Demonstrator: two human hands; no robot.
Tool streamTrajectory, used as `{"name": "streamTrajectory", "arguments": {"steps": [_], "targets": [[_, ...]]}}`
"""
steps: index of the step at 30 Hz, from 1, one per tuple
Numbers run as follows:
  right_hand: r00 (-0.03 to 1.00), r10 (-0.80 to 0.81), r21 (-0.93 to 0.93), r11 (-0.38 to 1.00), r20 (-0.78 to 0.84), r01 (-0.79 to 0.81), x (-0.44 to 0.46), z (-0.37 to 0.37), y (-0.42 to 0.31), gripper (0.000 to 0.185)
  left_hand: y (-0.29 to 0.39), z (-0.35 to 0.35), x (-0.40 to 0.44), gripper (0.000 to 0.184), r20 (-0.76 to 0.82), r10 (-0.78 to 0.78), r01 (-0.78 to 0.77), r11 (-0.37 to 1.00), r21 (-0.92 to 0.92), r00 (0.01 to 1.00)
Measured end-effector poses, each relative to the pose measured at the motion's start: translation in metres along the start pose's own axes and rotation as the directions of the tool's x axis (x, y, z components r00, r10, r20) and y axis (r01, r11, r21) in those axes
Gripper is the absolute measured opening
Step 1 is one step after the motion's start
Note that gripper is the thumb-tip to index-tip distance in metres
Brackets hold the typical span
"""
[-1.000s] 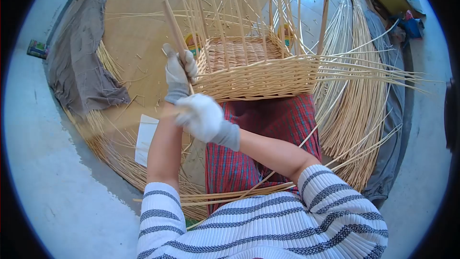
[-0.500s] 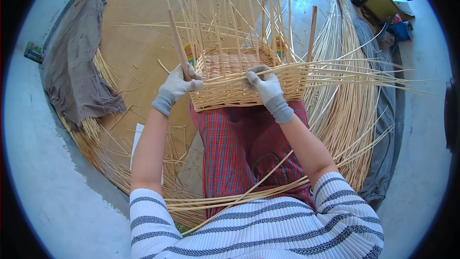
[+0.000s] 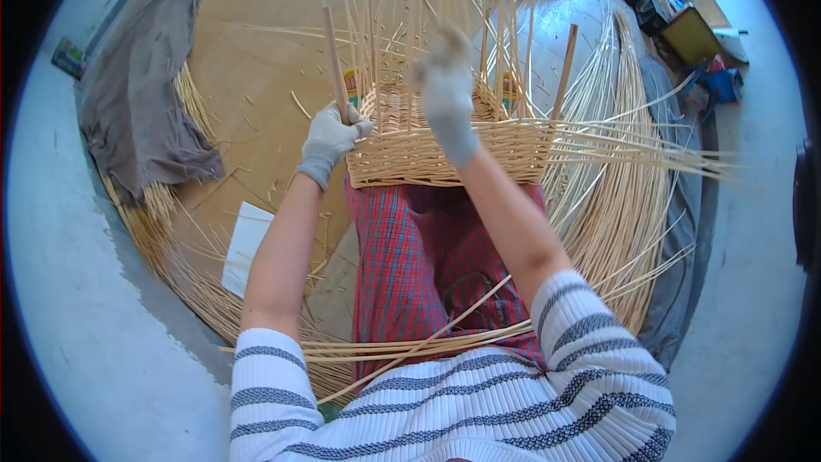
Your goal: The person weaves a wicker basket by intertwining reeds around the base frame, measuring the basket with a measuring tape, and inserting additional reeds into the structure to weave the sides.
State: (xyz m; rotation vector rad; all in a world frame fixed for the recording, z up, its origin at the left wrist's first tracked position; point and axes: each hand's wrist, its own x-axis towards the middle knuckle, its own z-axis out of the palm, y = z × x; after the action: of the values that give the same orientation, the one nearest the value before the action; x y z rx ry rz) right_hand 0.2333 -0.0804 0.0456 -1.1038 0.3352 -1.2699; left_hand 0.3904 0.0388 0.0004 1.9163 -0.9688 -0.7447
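A partly woven wicker basket (image 3: 453, 154) rests on my lap, with tall upright canes (image 3: 415, 26) rising from its walls. My left hand (image 3: 332, 135), in a pale glove, is closed on its left front corner at the foot of a thick wooden stick (image 3: 333, 56). My gloved right hand (image 3: 446, 85) is raised over the basket among the upright canes. Motion smears its fingers, so what they hold cannot be made out. Another thick stick (image 3: 566, 68) stands at the right corner, where loose weaving strands (image 3: 641, 145) trail off to the right.
A large bundle of canes (image 3: 629, 231) lies on the right over dark cloth. On the left, a grey cloth (image 3: 141, 94) covers more canes. Several long canes (image 3: 410, 347) cross my lap, and a white sheet (image 3: 246, 248) lies on the floor. Tools and boxes (image 3: 684, 26) stand at the upper right.
My right hand has left the basket's front rim and moved up and slightly left among the upright canes. The left hand keeps its hold at the corner. The whole view has shifted slightly.
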Motion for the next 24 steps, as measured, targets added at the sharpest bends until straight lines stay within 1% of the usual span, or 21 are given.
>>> {"name": "streamTrajectory", "arguments": {"steps": [1, 3, 4, 5, 6, 7, 9, 10, 11, 12, 13, 14, 15, 16, 17, 18, 19, 21, 22, 23, 24], "targets": [[0.994, -0.093, 0.103, 0.990, -0.056, 0.099, -0.035, -0.029, 0.014, 0.037, 0.000, 0.002, -0.001, 0.029, -0.030, 0.038, -0.038, 0.999, -0.023, 0.999], [0.992, -0.045, 0.158, 0.987, 0.121, 0.026, -0.083, -0.075, 0.014, 0.027, -0.006, 0.002, 0.003, 0.031, 0.011, 0.038, -0.036, 0.994, -0.101, 0.999], [0.990, -0.043, 0.146, 0.989, 0.134, 0.023, -0.079, -0.072, 0.005, 0.027, -0.009, 0.001, 0.008, 0.033, 0.061, 0.054, -0.044, 0.986, -0.160, 0.997], [0.999, -0.017, 0.021, 1.000, 0.049, 0.017, -0.077, -0.063, -0.007, 0.026, -0.005, -0.004, 0.008, 0.045, 0.120, 0.116, -0.089, 0.974, -0.208, 0.986], [0.999, -0.008, -0.096, 0.995, -0.038, 0.005, -0.074, -0.055, -0.014, 0.028, 0.000, -0.002, 0.007, 0.045, 0.117, 0.117, -0.090, 0.973, -0.213, 0.986], [0.997, 0.065, -0.054, 0.996, -0.040, -0.067, -0.069, -0.064, -0.009, 0.028, 0.008, 0.001, 0.008, 0.052, 0.020, 0.039, -0.038, 0.998, -0.048, 0.999], [0.994, 0.092, -0.118, 0.988, -0.059, -0.099, -0.075, -0.047, -0.010, 0.026, 0.029, 0.009, 0.001, 0.068, -0.166, -0.032, 0.064, 0.979, 0.193, 0.986], [0.988, 0.118, -0.171, 0.976, -0.099, -0.133, -0.076, -0.044, -0.014, 0.024, 0.035, 0.014, 0.003, 0.068, -0.172, -0.025, 0.055, 0.984, 0.171, 0.985], [0.991, 0.109, -0.187, 0.975, -0.079, -0.122, -0.071, -0.050, -0.018, 0.024, 0.036, 0.016, 0.007, 0.068, -0.178, -0.081, 0.110, 0.980, 0.165, 0.981], [0.998, 0.062, -0.201, 0.978, -0.005, -0.062, -0.072, -0.052, -0.020, 0.022, 0.033, 0.015, 0.006, 0.067, -0.183, -0.147, 0.178, 0.970, 0.166, 0.972], [0.998, 0.016, -0.204, 0.979, 0.058, -0.004, -0.077, -0.052, -0.020, 0.020, 0.027, 0.013, 0.004, 0.067, -0.187, -0.152, 0.184, 0.969, 0.164, 0.970], [0.991, -0.039, -0.198, 0.978, 0.128, 0.064, -0.076, -0.052, -0.018, 0.019, 0.022, 0.010, 0.006, 0.065, -0.169, -0.092, 0.122, 0.977, 0.175, 0.981], [0.984, 0.161, -0.161, 0.972, -0.079, -0.172, -0.065, -0.071, -0.027, 0.014, 0.027, 0.006, 0.008, 0.063, -0.151, -0.021, 0.050, 0.981, 0.189, 0.988], [0.987, 0.140, -0.158, 0.976, -0.080, -0.152, -0.061, -0.091, -0.035, 0.014, 0.030, 0.006, 0.004, 0.063, -0.152, 0.001, 0.029, 0.981, 0.194, 0.988], [0.957, 0.188, -0.175, 0.958, -0.222, -0.229, -0.055, -0.115, -0.038, 0.017, 0.039, 0.005, -0.010, 0.059, -0.368, 0.115, -0.067, 0.988, 0.143, 0.923], [0.899, 0.231, -0.177, 0.933, -0.372, -0.313, -0.050, -0.129, -0.040, 0.022, 0.049, 0.006, -0.019, 0.055, -0.560, 0.200, -0.169, 0.980, 0.107, 0.804], [0.892, 0.218, -0.179, 0.934, -0.397, -0.308, -0.054, -0.129, -0.039, 0.022, 0.060, 0.013, -0.027, 0.055, -0.537, 0.209, -0.180, 0.978, 0.107, 0.817], [0.903, 0.253, -0.025, 0.960, -0.348, -0.278, -0.061, -0.122, -0.038, 0.034, 0.078, 0.032, -0.045, 0.046, -0.197, 0.348, -0.252, 0.885, 0.390, 0.917], [0.905, 0.254, -0.036, 0.959, -0.342, -0.282, -0.059, -0.121, -0.045, 0.034, 0.057, 0.047, -0.033, 0.046, -0.204, 0.342, -0.248, 0.891, 0.380, 0.917], [0.925, 0.263, -0.217, 0.920, -0.275, -0.326, -0.050, -0.115, -0.054, 0.035, 0.023, 0.069, -0.007, 0.047, 0.047, 0.179, -0.184, 0.930, 0.319, 0.983], [0.937, 0.278, -0.390, 0.855, -0.214, -0.342, -0.041, -0.108, -0.065, 0.037, 0.009, 0.081, 0.012, 0.047, 0.307, 0.019, -0.110, 0.953, 0.281, 0.951]]}}
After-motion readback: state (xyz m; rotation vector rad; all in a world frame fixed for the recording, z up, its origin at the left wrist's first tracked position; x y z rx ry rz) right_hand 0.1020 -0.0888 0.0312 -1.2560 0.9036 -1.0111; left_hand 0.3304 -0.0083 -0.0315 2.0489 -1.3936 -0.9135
